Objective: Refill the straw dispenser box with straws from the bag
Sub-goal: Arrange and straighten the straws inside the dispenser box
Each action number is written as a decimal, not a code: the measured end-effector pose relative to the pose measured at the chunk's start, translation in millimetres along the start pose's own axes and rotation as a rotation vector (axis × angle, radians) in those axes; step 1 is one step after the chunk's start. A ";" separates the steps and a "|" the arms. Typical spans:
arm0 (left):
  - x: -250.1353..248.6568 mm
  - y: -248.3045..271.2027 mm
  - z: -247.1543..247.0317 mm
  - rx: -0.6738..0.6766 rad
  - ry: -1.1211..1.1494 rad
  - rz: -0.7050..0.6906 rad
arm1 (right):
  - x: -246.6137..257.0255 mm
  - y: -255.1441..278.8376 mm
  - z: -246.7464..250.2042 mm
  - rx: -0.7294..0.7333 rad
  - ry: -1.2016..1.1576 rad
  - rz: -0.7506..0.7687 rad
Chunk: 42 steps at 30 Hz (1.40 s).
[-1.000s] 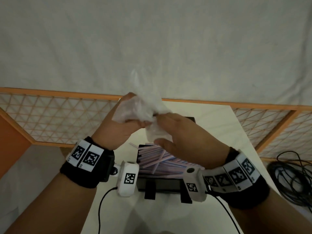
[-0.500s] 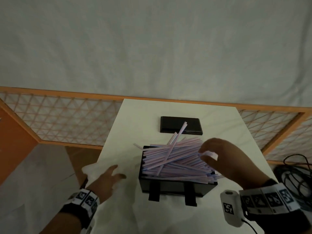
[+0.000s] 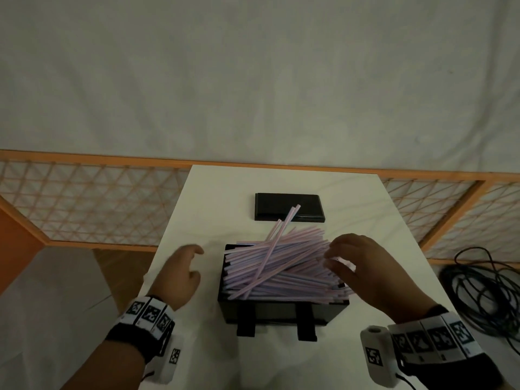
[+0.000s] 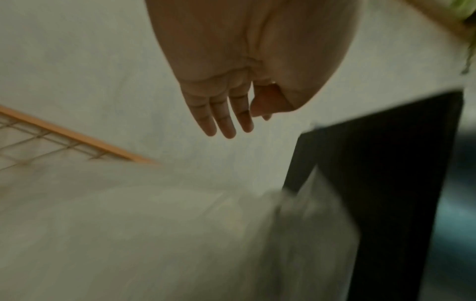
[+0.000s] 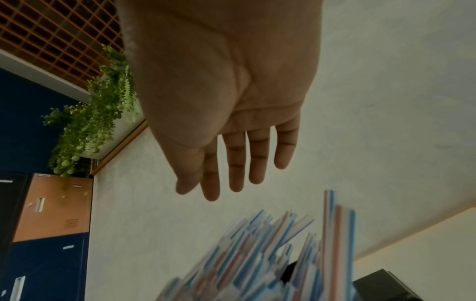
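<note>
A white table (image 3: 365,206) stands before a pale curtain. The black dispenser box (image 3: 281,312) overflows with crisscrossed straws (image 3: 281,266). The right hand (image 3: 365,273), fingers loose, hovers at their ends, likely to level them; the left hand (image 3: 180,274) waits empty beside the box.

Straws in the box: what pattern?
The straws are striped blue, red and white, clearest in the right wrist view.
</note>
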State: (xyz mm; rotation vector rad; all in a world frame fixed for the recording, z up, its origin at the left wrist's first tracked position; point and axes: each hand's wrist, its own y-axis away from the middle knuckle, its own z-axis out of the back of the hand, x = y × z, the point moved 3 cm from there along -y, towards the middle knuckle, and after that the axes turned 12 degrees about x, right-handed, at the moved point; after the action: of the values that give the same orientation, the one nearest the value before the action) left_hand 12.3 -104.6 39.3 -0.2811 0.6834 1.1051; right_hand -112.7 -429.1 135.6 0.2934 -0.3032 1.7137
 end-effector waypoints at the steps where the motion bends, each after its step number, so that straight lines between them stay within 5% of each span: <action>1: -11.2 -2.0 9.5 -0.068 0.038 -0.029 | 0.6 1.3 3.0 -0.008 -0.017 0.004; 4: -61.4 -10.0 21.7 0.061 0.044 -0.119 | 6.5 2.5 4.3 0.066 0.011 -0.003; 7: -113.3 -19.8 9.1 0.432 -0.291 -0.113 | 17.3 1.9 -11.7 0.284 0.143 0.023; 9: -133.2 -28.5 -3.5 0.531 -0.521 -0.135 | 19.4 1.0 -23.9 0.323 0.194 0.081; 15: -151.6 -42.6 -35.7 0.507 -0.745 -0.312 | 12.3 -9.2 -32.1 0.159 0.276 0.174; 23: -157.0 -49.3 -41.4 0.544 -0.788 -0.334 | 4.9 -23.2 -39.2 0.100 0.317 0.144; 27: -156.6 -48.6 -44.4 0.544 -0.787 -0.331 | 18.1 -13.0 -31.2 -0.044 0.289 0.165; 35: -156.7 -49.2 -45.9 0.600 -0.804 -0.352 | 3.9 -30.9 -56.9 0.287 0.508 0.160; 42: -166.3 -62.8 -44.0 0.641 -0.895 -0.329 | -5.6 -42.9 -57.9 0.278 0.457 0.190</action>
State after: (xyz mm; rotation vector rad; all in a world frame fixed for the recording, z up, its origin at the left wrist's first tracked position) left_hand 6.6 -276.1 103.3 0.6115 0.1406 0.5497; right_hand -70.8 -406.6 81.2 0.0682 0.2529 1.9548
